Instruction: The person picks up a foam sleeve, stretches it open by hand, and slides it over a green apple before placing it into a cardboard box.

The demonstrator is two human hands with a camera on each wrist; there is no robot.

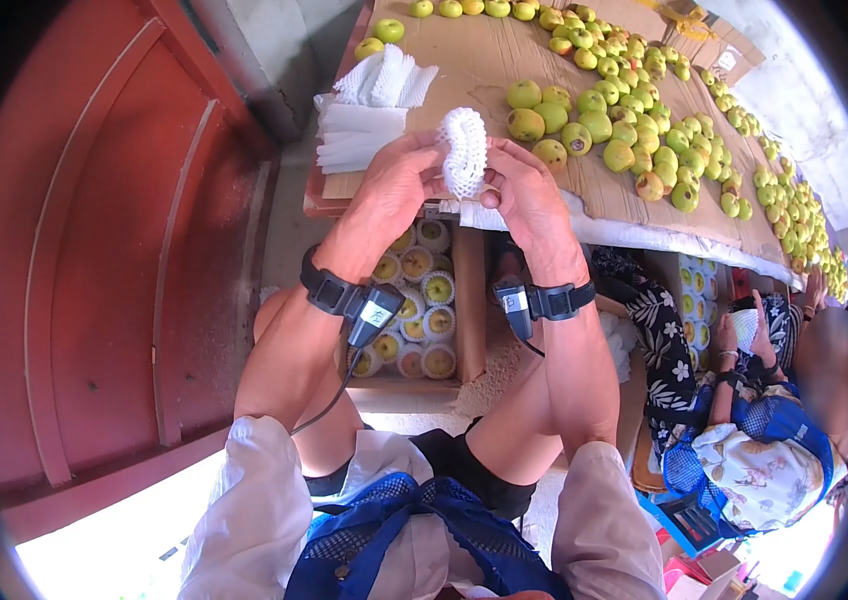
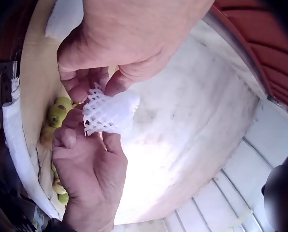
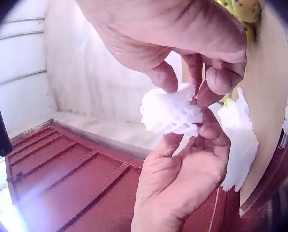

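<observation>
I pinch a white foam net sleeve (image 1: 464,152) between both hands, my left hand (image 1: 391,185) at its nine o'clock, my right hand (image 1: 527,195) at its three o'clock, fingers clamped on its mesh. Green apples (image 1: 596,125) lie at two o'clock on the cardboard table (image 1: 484,60); stacked foam sleeves (image 1: 369,115) sit at ten o'clock.

A long table covered with flattened brown cardboard (image 1: 484,70) carries many loose green-yellow round fruits (image 1: 594,125), spread from the middle toward three o'clock. At about ten o'clock on the cardboard lies a pile of white foam mesh sleeves (image 1: 369,110), with one green fruit (image 1: 389,30) just beyond it.
</observation>
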